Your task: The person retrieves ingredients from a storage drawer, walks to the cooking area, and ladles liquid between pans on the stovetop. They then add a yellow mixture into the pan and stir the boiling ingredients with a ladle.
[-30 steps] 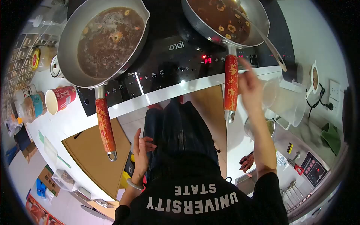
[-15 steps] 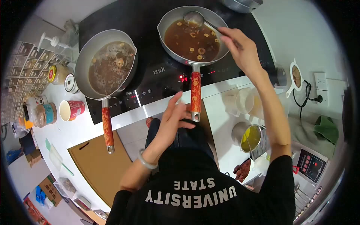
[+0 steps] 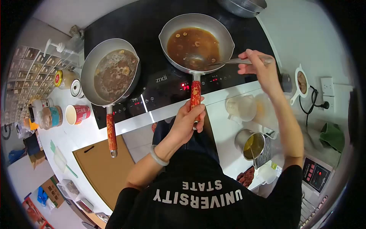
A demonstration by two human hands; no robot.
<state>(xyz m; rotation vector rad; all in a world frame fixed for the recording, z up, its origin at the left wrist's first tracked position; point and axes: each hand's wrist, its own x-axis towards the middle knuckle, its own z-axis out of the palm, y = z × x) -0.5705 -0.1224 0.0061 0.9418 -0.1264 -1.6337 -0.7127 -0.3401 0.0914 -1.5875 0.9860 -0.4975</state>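
My left hand (image 3: 189, 119) is closed round the red-and-gold handle (image 3: 195, 91) of the right saucepan (image 3: 166, 28). Brown broth (image 3: 204, 40) with small round slices lies in this pan. My right hand (image 3: 263, 70) grips a metal ladle (image 3: 232, 61) by its handle, to the right of the pan. The ladle's bowl is down in the broth near the pan's front wall, partly under the liquid. A second saucepan (image 3: 88, 63) with foamy brown liquid stands to the left, its handle (image 3: 111, 133) pointing toward me, and neither hand touches it.
Both pans stand on a black induction hob (image 3: 152, 45). At left are jars (image 3: 68, 79) and a red paper cup (image 3: 78, 114). A metal pot (image 3: 244, 141) of yellow liquid and a plastic jug (image 3: 248, 108) stand right. A metal pan (image 3: 244, 8) sits at the back.
My left hand has moved from beside the handle to gripping it. My right hand has lowered, bringing the ladle from the pan's far side to its near side.
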